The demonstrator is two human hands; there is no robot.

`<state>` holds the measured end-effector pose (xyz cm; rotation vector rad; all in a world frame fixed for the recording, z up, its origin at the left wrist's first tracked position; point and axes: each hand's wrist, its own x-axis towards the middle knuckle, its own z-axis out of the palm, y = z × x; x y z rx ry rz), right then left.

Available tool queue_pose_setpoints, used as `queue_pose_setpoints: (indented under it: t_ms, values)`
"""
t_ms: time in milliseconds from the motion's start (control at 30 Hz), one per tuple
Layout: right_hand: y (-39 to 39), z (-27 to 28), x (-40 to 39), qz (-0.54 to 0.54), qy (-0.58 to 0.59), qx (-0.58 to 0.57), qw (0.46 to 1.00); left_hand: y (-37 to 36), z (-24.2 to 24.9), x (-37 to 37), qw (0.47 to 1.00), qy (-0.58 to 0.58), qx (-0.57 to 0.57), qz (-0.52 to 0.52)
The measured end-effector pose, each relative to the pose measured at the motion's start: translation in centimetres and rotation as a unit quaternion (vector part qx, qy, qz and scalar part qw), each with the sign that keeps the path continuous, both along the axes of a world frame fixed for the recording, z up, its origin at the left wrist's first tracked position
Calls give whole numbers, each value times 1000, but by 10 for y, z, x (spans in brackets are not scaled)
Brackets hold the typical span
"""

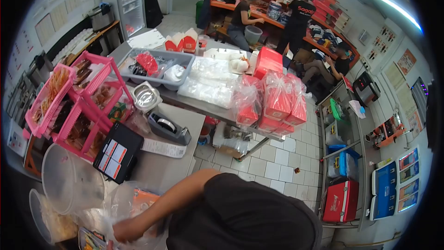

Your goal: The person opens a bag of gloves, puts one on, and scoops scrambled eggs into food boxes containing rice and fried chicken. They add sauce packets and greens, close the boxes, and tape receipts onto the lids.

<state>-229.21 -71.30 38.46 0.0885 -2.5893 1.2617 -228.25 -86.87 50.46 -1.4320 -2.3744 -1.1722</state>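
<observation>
My right hand point(128, 229) reaches down to the lower left from a dark sleeve point(259, 213). Its fingers look curled, closed on a clear plastic bag point(121, 201) with something orange point(144, 200) inside or behind it. Beside the hand, at the bottom edge, is a tray with colourful contents point(90, 240). A small piece of what looks like a finger of my left hand point(109, 245) shows at that edge; the rest is out of view. Left of the bag stand a large clear tub point(69, 180) and a second tub with pale contents point(58, 224).
A tablet point(118, 150), tape dispenser point(169, 129), receipt point(163, 148) and pink rack point(88, 106) of packets surround the near counter. Behind are a grey bin point(185, 60) and red boxes in plastic bags point(277, 97). Several people point(296, 23) are by orange shelves. A red cooler point(340, 201) stands right.
</observation>
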Motion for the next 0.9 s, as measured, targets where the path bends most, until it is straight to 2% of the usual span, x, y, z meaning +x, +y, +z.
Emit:
queue_pose_setpoints:
  t_ms: [33, 67, 100, 133, 200, 233, 267, 300, 367, 433, 500, 567, 633, 733, 767, 833, 867, 900]
  values:
    - [-4, 2, -6, 112, -42, 210, 970, 4, -4, 2, 1000, -3, 6, -4]
    - [-14, -29, -41, 148, -27, 223, 963, 6, -10, 3, 999, 15, 24, -23]
    - [-10, -26, -42, 148, -26, 229, 962, 7, -14, 3, 998, 36, 43, -39]
    - [-33, -3, -48, 158, -24, 249, 955, 9, -16, 2, 995, 58, 63, -52]
    - [-2, 7, -9, 181, -19, 290, 939, 9, -13, -2, 992, 86, 81, -34]
    - [-17, 26, -36, 197, -18, 307, 931, 7, -8, -1, 990, 105, 90, -18]
    - [1, 19, -18, 216, -19, 321, 922, 5, -3, 5, 997, 36, 74, 8]
    - [-16, 4, -47, 237, -24, 335, 912, 2, -8, 3, 996, 30, 76, 20]
    - [-65, -44, -124, 278, -33, 360, 890, -3, -19, -4, 993, 85, 85, 9]
    - [-68, -36, -111, 308, -38, 385, 869, -4, -9, 3, 995, 51, 83, 28]
    - [-31, 8, -53, 334, -42, 413, 846, -6, -11, 1, 993, 66, 97, 23]
    - [-11, 28, -34, 353, -51, 442, 823, -2, -14, 1, 990, 81, 114, 9]
    - [0, 36, -42, 369, -62, 470, 800, 4, -16, 1, 988, 84, 127, 1]
    - [-3, 46, -12, 396, -72, 497, 769, 3, -14, 0, 992, 52, 112, 5]
    - [1, 53, -4, 396, -73, 492, 771, 1, -13, -1, 994, 41, 104, 5]
    - [16, 93, 24, 336, -78, 421, 839, 0, -15, -2, 995, 27, 93, 2]
    - [24, 91, 30, 266, -65, 394, 877, -2, -17, -4, 996, 32, 87, 0]
    - [37, 98, 48, 217, -52, 392, 893, -4, -19, -6, 996, 36, 82, -3]
